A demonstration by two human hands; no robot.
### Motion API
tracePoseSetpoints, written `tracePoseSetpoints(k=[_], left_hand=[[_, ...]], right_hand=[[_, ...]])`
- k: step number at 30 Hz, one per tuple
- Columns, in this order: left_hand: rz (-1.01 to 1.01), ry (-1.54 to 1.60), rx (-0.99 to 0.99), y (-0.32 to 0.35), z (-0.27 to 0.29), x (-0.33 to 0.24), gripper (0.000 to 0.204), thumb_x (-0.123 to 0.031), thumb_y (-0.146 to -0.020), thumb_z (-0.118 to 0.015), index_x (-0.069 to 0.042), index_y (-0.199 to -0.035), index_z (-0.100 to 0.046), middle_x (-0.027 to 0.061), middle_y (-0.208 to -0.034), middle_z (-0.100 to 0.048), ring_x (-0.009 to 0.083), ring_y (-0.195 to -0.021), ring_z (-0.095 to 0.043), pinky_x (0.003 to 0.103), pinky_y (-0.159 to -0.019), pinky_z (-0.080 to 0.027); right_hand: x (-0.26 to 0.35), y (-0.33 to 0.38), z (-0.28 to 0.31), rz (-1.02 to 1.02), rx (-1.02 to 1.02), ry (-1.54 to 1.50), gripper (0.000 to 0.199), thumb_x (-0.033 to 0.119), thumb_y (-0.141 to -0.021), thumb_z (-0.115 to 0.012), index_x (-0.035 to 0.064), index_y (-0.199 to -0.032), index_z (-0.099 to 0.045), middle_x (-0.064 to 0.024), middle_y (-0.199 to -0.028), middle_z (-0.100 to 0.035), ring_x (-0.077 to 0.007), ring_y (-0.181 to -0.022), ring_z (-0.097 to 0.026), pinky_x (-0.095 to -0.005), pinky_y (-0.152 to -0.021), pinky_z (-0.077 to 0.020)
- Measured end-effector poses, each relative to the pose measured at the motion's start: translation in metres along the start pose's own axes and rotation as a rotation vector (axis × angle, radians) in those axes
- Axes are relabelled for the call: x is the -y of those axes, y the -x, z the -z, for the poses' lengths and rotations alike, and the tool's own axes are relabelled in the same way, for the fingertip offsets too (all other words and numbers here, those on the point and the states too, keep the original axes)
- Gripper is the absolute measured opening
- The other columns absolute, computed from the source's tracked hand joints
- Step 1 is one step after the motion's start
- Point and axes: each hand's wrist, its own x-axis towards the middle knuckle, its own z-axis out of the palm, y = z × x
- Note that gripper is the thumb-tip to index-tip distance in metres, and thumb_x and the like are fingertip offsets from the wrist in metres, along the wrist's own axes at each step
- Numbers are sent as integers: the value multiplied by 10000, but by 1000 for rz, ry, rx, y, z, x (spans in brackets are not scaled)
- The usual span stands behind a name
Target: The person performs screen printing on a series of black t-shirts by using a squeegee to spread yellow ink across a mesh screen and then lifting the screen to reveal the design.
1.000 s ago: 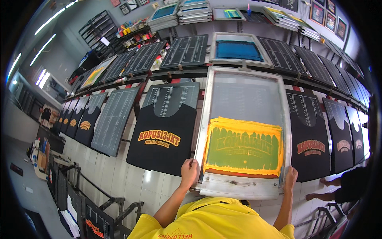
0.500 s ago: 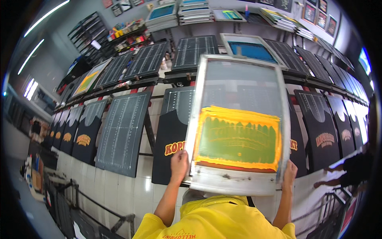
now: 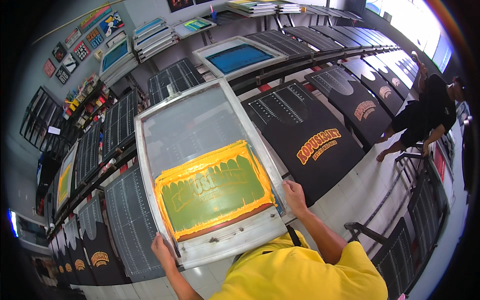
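Note:
Between my hands is a screen printing frame (image 3: pixel 232 239) with a pale metal rim, held tilted over the row of boards. Its grey mesh (image 3: pixel 192 120) carries a green stencil area (image 3: pixel 215 190) with faint lettering, bordered by thick orange-yellow ink (image 3: pixel 200 231). My left hand (image 3: pixel 162 252) is closed on the lower left edge of the frame. At the lower right edge, my right hand (image 3: pixel 295 198) grips the other side, fingers partly hidden. Right of the frame, a black shirt (image 3: pixel 317 145) with an orange and red print lies on a board.
A bare dark board (image 3: pixel 134 222) with white ruled marks slopes down at left, beside several printed black shirts (image 3: pixel 100 250). Behind stands a blue-meshed screen (image 3: pixel 240 59). Another person (image 3: pixel 425 112) in black is at the right, near a metal rack (image 3: pixel 375 235).
My view has swung right. The screen has shifted left in the picture and is now tilted, uncovering the printed shirt beside it. Both hands keep their grip.

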Motion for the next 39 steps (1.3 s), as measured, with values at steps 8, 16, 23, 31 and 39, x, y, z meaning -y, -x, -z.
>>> tracePoseSetpoints(k=[8,16,23,31,39], left_hand=[[14,13,-72,6,35,-13,338,-248,-946,-508,75,-946,-604,83,-903,-607,148,-831,-544,277,-777,-429],[8,44,-118,2,37,-23,326,-250,-950,-500,50,-864,-596,73,-847,-583,145,-797,-536,284,-741,-432],[-35,23,-145,-34,45,-16,326,-237,-960,-481,63,-922,-601,103,-921,-588,170,-841,-547,291,-762,-440],[15,11,-71,-56,58,-16,341,-254,-957,-489,63,-991,-609,85,-930,-618,171,-847,-584,298,-764,-452],[76,110,31,-67,70,-5,306,-243,-951,-493,36,-992,-610,75,-917,-612,161,-836,-585,294,-747,-461]], right_hand=[[24,12,-34,28,97,5,324,249,-914,-517,-50,-971,-626,-33,-637,-504,-90,-642,-481,-294,-589,-392],[19,13,-60,30,102,92,335,259,-911,-500,-47,-959,-625,-123,-630,-552,-170,-614,-531,-344,-587,-401],[9,20,-88,60,2,47,311,255,-891,-503,-28,-916,-629,-213,-750,-622,-331,-713,-627,-402,-648,-453],[-10,38,-107,10,0,-44,302,217,-905,-507,-65,-845,-595,-119,-599,-523,-142,-585,-488,-346,-560,-391],[-10,37,-113,-29,17,25,276,220,-882,-517,-32,-846,-624,-193,-656,-584,-256,-596,-571,-383,-586,-419]])
